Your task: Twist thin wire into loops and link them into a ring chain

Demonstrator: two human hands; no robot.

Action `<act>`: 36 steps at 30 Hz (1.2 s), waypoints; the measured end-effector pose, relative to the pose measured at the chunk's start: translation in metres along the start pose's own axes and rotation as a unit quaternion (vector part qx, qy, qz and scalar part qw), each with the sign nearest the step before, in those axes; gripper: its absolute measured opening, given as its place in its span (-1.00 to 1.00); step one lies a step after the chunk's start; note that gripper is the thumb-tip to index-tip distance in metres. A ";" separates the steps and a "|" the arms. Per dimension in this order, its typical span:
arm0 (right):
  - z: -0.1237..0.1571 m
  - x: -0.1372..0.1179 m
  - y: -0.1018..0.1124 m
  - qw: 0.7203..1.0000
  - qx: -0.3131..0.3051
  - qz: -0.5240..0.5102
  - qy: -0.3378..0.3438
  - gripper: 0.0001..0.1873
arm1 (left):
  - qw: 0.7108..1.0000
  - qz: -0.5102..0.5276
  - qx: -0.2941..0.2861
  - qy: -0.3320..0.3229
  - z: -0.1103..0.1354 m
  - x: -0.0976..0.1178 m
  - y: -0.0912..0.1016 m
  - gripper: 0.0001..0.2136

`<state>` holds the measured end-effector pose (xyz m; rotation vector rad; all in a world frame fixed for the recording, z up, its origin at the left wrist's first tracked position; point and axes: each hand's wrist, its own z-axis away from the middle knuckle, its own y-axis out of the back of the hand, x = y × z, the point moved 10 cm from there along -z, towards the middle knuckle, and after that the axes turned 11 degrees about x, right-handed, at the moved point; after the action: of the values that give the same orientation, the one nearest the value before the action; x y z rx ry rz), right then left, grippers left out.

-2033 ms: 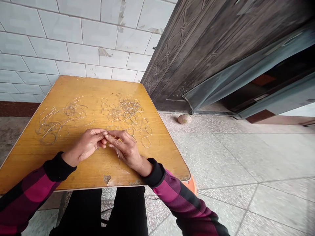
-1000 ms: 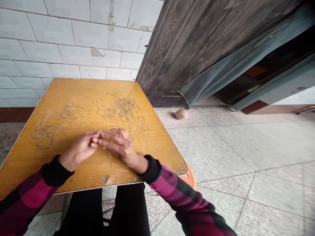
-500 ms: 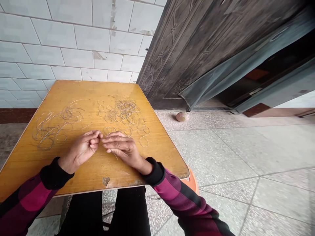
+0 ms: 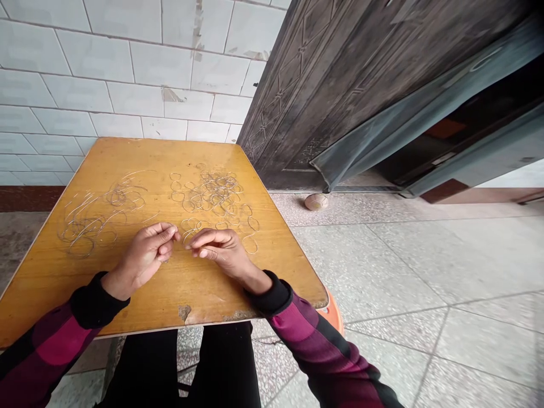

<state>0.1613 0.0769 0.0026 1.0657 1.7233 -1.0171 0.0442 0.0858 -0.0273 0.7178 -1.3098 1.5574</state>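
Wire loops (image 4: 212, 192) litter the wooden table (image 4: 204, 294); left hand (image 4: 144, 255) and right hand (image 4: 223, 250) curl loosely.

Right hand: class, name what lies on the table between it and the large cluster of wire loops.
In the head view, a few loose wire loops lie on the wooden tabletop between the right hand and the wire cluster.

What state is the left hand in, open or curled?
Curled: the left hand has its fingers bent inward over the wooden tabletop; whether it grips wire, cannot tell.
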 end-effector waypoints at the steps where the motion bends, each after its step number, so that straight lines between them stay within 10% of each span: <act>1: 0.000 0.003 0.000 1.000 -0.002 -0.014 -0.013 -0.87 | 1.000 -0.004 -0.003 -0.002 0.000 0.000 -0.001 -0.82; 13: -0.002 0.035 0.011 0.966 0.106 -0.159 -0.172 -0.75 | 0.987 -0.121 0.002 -0.108 0.004 0.010 -0.004 -0.78; 22: -0.001 0.021 0.015 0.975 0.099 0.191 -0.061 -0.57 | 0.957 -0.237 0.016 -0.169 0.000 0.007 -0.001 -0.80; 36: -0.027 0.004 0.000 0.816 0.029 0.577 0.033 -0.36 | 0.941 -0.275 0.054 -0.188 -0.011 0.013 0.008 -0.82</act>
<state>0.1542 0.1025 0.0074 1.8272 0.7560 -0.2202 0.0330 0.0999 -0.0217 1.3730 -1.1535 1.0685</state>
